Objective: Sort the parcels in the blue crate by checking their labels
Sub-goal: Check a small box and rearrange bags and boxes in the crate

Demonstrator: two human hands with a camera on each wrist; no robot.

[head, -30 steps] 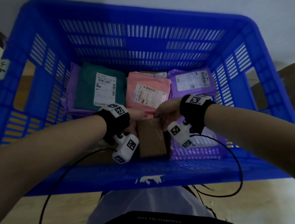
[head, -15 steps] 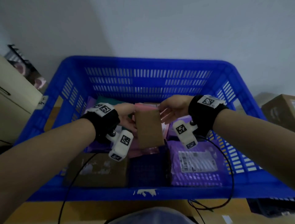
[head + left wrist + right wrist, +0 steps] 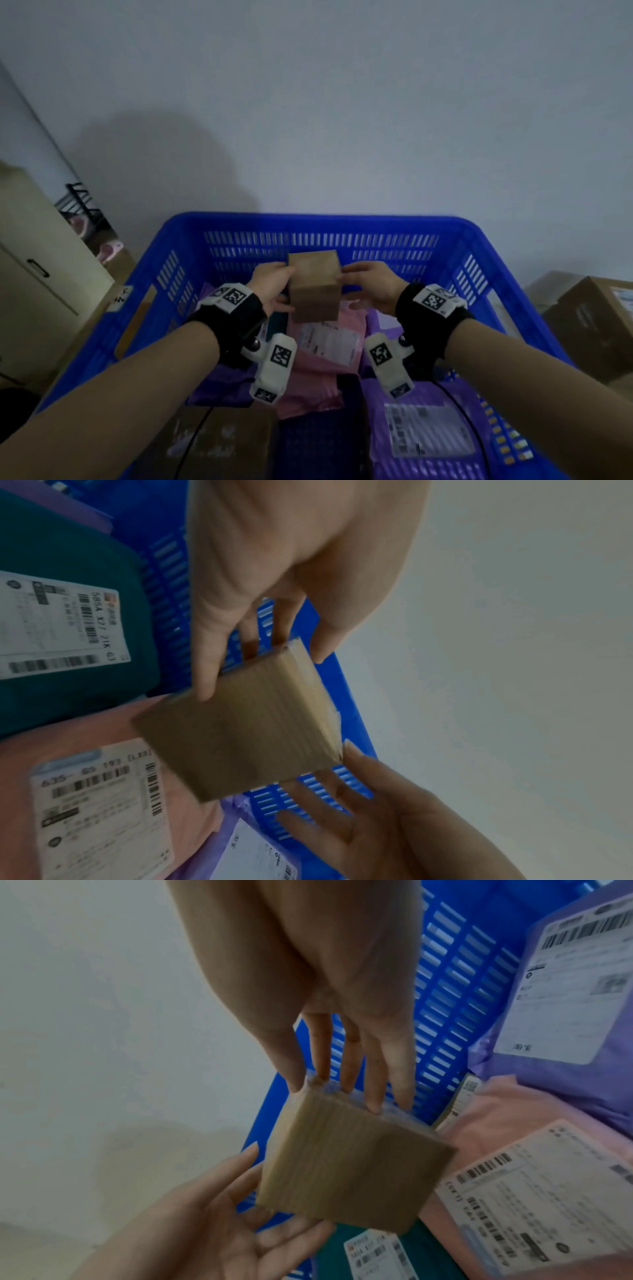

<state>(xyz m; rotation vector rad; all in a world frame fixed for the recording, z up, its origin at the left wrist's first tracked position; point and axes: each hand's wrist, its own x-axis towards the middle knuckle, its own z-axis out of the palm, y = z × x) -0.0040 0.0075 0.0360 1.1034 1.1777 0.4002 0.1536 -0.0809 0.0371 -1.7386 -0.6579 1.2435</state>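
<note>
I hold a small plain brown cardboard box (image 3: 315, 284) above the blue crate (image 3: 308, 221), near its far wall. My left hand (image 3: 286, 287) grips the box's left end between thumb and fingers (image 3: 205, 674). At the right end, my right hand (image 3: 349, 282) pinches it with thumb and fingers (image 3: 375, 1096). No label shows on the faces turned to the cameras. Below lie a pink parcel (image 3: 322, 346) with a white label, a purple parcel (image 3: 424, 428) with a label, and a teal parcel (image 3: 68, 547).
Another brown box (image 3: 212, 442) lies at the crate's front left. Outside the crate, large cardboard boxes (image 3: 589, 325) stand to the right and a beige cabinet (image 3: 34, 274) to the left. A white wall rises behind.
Both hands have raised the brown box from the crate's floor to rim height near the far wall. The head view has tilted up.
</note>
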